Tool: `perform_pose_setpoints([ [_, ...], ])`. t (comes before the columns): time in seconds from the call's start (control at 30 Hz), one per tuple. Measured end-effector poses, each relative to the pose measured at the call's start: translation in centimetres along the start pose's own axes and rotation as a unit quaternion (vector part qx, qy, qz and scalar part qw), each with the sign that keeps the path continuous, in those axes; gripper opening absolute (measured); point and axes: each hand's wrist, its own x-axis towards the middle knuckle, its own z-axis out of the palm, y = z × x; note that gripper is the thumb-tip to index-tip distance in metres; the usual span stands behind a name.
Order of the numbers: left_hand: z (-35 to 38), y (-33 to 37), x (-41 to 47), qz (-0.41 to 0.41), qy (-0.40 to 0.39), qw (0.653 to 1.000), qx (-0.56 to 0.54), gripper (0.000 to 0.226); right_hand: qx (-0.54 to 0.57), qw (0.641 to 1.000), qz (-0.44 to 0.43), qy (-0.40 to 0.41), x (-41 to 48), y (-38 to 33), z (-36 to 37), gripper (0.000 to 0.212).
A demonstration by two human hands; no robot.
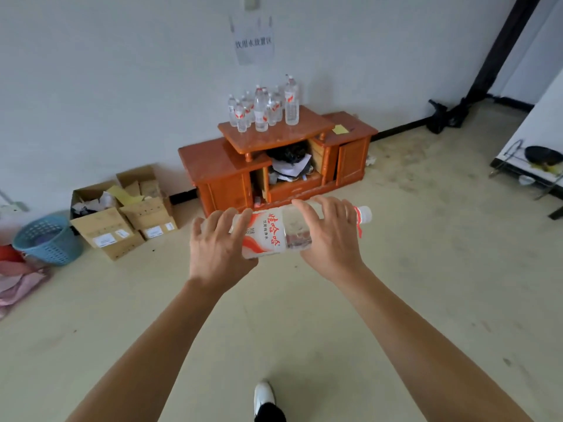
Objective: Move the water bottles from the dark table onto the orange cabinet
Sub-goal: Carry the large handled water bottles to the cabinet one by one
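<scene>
A clear water bottle with a red and white label lies on its side in mid-air, its white cap pointing right. My left hand grips its base end and my right hand grips its neck end, fingers curled over the top. Ahead against the white wall stands the orange cabinet. Several water bottles stand upright on its raised top shelf. The dark table is out of view.
Open cardboard boxes and a blue plastic basket sit on the floor to the left of the cabinet. A white-topped table with a dark pan stands at the right edge. A paper sign hangs on the wall. My shoe shows below.
</scene>
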Motion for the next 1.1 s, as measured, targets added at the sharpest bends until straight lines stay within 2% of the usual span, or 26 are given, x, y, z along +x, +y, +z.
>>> perform_pose_setpoints([
  [0.1,3.1,-3.8,7.0,0.008,-0.017,1.000,-0.003,0.088,0.000,1.000,0.000,-0.016,6.8,1.2,3.9,0.090],
  [0.3,8.6,-8.8,20.7,0.042,0.017,0.999,-0.012,0.080,-0.029,0.999,0.035,-0.016,18.8,5.3,10.3,0.093],
  [0.5,16.7,-12.9,32.5,0.066,-0.005,0.998,0.000,0.091,-0.022,0.998,0.055,-0.014,28.4,10.3,18.9,0.090],
  [0.73,27.2,-17.9,48.9,0.073,-0.045,0.996,0.014,0.083,0.013,0.996,0.082,-0.028,42.8,17.5,31.7,0.091],
  [0.8,29.4,-19.9,53.8,0.053,-0.052,0.997,0.016,0.090,0.032,0.995,0.081,-0.038,48.5,19.2,34.5,0.092],
  [1.0,33.9,-27.3,63.5,-0.027,-0.029,0.999,0.018,0.087,0.058,0.997,0.000,-0.051,62.2,20.8,41.7,0.098],
  [1.1,37.1,-31.3,67.4,-0.051,-0.040,0.998,0.012,0.084,0.059,0.996,0.007,-0.066,67.6,21.0,46.2,0.101],
])
